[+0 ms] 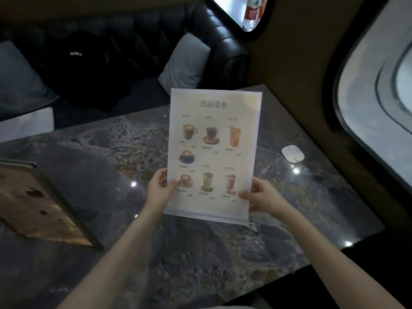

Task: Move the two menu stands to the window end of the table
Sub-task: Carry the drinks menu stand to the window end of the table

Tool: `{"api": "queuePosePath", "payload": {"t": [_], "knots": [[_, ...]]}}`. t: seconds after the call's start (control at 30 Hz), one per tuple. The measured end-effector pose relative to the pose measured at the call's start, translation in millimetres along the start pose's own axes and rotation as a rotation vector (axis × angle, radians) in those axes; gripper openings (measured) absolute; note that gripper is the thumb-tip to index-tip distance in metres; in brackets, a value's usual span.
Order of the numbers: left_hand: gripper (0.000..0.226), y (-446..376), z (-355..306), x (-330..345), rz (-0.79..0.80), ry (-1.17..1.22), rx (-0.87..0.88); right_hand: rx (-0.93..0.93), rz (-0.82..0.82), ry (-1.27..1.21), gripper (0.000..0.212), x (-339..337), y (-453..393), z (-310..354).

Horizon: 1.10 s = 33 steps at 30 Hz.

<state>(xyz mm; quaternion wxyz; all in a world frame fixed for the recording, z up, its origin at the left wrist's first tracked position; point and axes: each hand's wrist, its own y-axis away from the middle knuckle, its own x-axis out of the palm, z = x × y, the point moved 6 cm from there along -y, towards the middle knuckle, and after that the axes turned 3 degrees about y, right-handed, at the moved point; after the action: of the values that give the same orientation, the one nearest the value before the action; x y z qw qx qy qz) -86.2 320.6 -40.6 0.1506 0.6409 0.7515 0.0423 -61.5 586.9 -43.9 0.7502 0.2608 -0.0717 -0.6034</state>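
Observation:
A clear acrylic menu stand [211, 141] with a white drinks menu is held upright just above the dark marble table [111, 157], its base edge low near me. My left hand [159, 189] grips its lower left edge, thumb on the front. My right hand [259, 195] grips the lower right edge the same way. A second menu stand [33, 201], brownish and seen at a slant, rests on the table at the far left. The window [379, 90] is on the right.
A small white oval device [292, 154] lies on the table near the window side. Across the table is a dark leather sofa [214, 41] with grey cushions and a black garment [84, 68]. A bottle [254, 12] stands on the sill behind.

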Motion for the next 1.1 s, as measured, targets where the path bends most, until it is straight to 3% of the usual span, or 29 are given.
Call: {"api": "queuePosePath", "payload": {"t": [0.17, 0.47, 0.57, 0.67, 1.1], "knots": [[0.026, -16, -25, 44, 0.122, -0.039, 0.083, -0.037, -0.146, -0.041, 0.019, -40, 24, 5], [0.035, -41, -89, 150, 0.28, -0.162, 0.315, -0.191, -0.415, -0.11, 0.02, -120, 57, 5], [0.045, -45, -105, 195, 0.311, -0.226, 0.34, -0.197, -0.524, -0.12, 0.024, -152, 65, -5], [0.04, -46, -117, 240, 0.379, -0.305, 0.373, -0.207, -0.599, -0.112, 0.025, -182, 68, -20], [0.05, -53, -113, 400, 0.544, -0.36, 0.263, -0.206, -0.873, -0.085, 0.018, -275, 71, -99]]}}
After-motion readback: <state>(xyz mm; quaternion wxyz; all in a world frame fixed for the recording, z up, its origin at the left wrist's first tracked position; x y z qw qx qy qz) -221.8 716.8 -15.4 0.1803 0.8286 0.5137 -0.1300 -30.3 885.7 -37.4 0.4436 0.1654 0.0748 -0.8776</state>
